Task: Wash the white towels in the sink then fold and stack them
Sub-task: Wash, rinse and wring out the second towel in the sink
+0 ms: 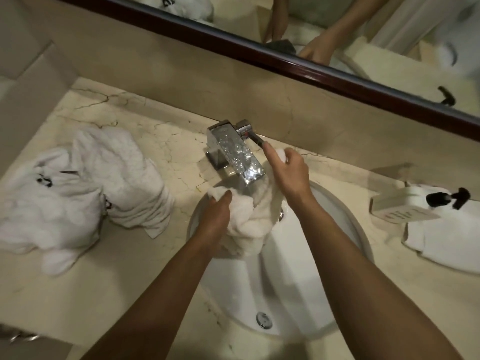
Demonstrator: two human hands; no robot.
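A wet white towel (246, 224) is bunched in the white oval sink (345, 219), under the spout of the chrome tap (233, 149). My left hand (215, 222) grips the towel's left side, thumb over a fold. Higher up, my right hand (288, 170) holds a corner of the same towel while its forefinger touches the tap's dark lever (257, 140). A pile of crumpled white towels (85, 188) lies on the marble counter (161, 141) to the left of the sink.
At the right, a white soap dispenser with a black pump (415, 203) lies on a folded white cloth (446, 240). A dark-framed mirror (285, 58) runs along the back wall. The sink's overflow fitting (263, 319) is near the front rim.
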